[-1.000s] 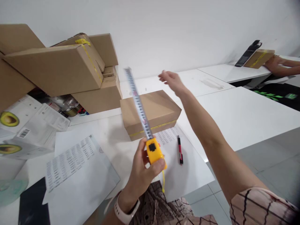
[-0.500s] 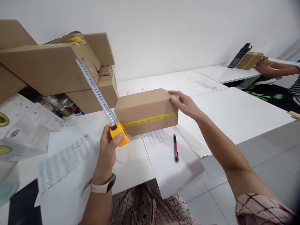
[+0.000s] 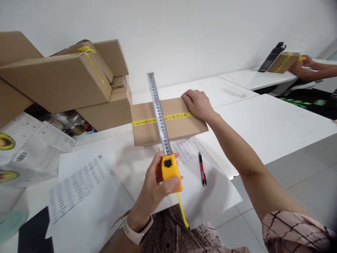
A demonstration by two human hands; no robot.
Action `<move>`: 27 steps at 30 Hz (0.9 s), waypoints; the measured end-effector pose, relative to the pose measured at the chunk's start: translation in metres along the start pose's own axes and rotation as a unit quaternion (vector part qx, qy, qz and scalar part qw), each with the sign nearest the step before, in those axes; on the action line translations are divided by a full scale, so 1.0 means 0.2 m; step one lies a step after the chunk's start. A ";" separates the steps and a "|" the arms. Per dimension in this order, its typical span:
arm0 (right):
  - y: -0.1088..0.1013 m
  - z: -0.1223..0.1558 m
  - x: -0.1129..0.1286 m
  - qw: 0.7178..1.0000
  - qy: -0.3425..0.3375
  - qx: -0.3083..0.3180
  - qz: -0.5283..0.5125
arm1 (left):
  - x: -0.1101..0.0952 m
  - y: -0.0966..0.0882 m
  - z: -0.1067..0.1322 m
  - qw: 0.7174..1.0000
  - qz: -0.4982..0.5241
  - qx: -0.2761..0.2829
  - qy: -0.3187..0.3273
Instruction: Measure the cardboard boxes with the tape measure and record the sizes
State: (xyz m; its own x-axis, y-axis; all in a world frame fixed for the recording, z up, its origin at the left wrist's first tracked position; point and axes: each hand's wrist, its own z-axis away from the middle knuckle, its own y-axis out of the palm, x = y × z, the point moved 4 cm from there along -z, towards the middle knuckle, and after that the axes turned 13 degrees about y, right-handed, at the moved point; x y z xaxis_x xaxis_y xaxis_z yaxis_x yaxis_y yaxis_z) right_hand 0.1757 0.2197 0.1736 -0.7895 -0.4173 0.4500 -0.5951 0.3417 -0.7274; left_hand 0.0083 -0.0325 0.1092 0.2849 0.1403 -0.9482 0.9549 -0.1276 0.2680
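Note:
My left hand (image 3: 155, 186) is closed round a yellow tape measure (image 3: 170, 171), held above the papers near the table's front edge. Its metal blade (image 3: 158, 112) sticks up and away, crossing in front of a small cardboard box (image 3: 147, 131) with a yellow tape strip along its top. My right hand (image 3: 198, 103) grips that box at its right far corner, fingers curled over the edge. The box lies flat on the white table (image 3: 263, 123), partly over a printed sheet (image 3: 184, 149).
Stacked cardboard boxes (image 3: 63, 80) fill the back left, with white avocado-printed cartons (image 3: 18, 151) below them. Printed sheets (image 3: 73, 182) and a red-and-black pen (image 3: 202, 169) lie near me. At far right another person's hands (image 3: 302, 65) hold a taped box (image 3: 284, 62).
The box has been turned so its taped side faces up. My left hand swung the tape measure from the box's left end to in front of it, blade now pointing up across the box.

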 end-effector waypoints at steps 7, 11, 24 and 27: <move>0.01 0.00 0.04 0.998 -0.051 0.011 0.031 | 0.17 0.12 0.10 0.995 0.045 0.026 -0.087; 0.02 0.00 0.07 0.994 -0.083 0.009 0.067 | 0.23 0.14 0.12 0.993 0.057 0.025 -0.097; 0.01 0.02 0.11 0.976 -0.148 0.060 0.145 | 0.29 0.18 0.15 0.991 0.013 0.034 -0.126; 0.01 0.03 0.11 0.979 -0.146 0.058 0.130 | 0.30 0.18 0.15 0.992 0.001 0.036 -0.121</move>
State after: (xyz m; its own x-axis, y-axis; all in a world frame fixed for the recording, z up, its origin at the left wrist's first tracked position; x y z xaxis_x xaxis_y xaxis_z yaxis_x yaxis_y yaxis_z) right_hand 0.1576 0.2065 0.1791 -0.8255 -0.5580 0.0855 -0.3445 0.3780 -0.8594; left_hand 0.0579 -0.0578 0.0570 0.2496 -0.0995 -0.9632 0.9435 -0.1987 0.2651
